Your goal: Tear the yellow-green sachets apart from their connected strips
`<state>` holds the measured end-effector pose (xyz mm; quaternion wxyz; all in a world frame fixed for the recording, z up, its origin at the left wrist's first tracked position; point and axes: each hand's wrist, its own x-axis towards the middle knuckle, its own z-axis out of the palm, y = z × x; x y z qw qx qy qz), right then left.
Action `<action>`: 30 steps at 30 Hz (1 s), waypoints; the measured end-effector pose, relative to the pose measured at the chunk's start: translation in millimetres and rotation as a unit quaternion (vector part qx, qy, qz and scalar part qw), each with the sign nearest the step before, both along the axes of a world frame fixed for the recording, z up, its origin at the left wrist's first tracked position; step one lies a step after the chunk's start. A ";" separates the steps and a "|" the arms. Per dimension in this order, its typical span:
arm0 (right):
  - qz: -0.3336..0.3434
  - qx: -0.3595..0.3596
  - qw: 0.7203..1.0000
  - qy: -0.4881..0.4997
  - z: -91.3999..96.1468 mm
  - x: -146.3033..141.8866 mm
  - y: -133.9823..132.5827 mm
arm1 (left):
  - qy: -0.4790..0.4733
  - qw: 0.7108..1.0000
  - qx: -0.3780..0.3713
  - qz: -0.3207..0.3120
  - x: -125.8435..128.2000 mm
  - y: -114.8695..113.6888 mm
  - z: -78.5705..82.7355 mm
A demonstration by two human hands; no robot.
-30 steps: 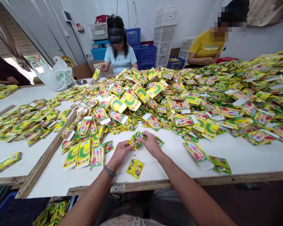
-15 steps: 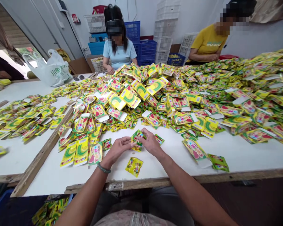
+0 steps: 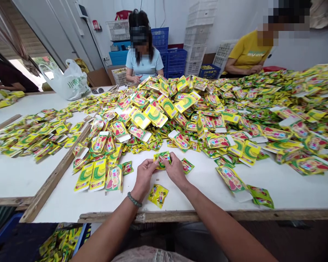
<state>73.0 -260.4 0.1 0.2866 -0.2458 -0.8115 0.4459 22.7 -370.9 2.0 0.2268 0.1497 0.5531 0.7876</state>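
My left hand (image 3: pixel 144 175) and my right hand (image 3: pixel 175 169) meet over the white table (image 3: pixel 196 189), both pinching a small green and yellow packet (image 3: pixel 162 159) between their fingertips. A green bead bracelet circles my left wrist. One loose yellow packet (image 3: pixel 158 194) lies just below my hands, near the table's front edge. Another small packet (image 3: pixel 187 165) rests right of my right hand. Flat yellow cards with packets (image 3: pixel 98 174) lie in a row to the left of my left hand.
A huge heap of yellow-green packets (image 3: pixel 235 109) covers the table's middle and right. A wooden strip (image 3: pixel 54 178) divides off the left table. A white plastic bag (image 3: pixel 68 82) stands far left. Two seated people work across the table. Crates are stacked by the wall.
My hands stay together on the same packet, with the fingers shifting slightly round it. The view has swung a little to the left and back.
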 end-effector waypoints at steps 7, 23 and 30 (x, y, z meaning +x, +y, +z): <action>0.174 -0.277 0.939 0.106 -0.4 2.9 5.5 | -0.084 0.994 0.071 -0.026 -5.0 2.4 1.2; 0.192 -0.130 0.971 0.055 -0.3 5.2 8.9 | 0.382 0.711 -0.547 0.220 -20.2 -97.6 33.5; 0.162 -0.141 0.976 0.034 1.8 2.0 9.7 | 0.395 0.612 -0.674 0.125 -35.0 -106.0 26.3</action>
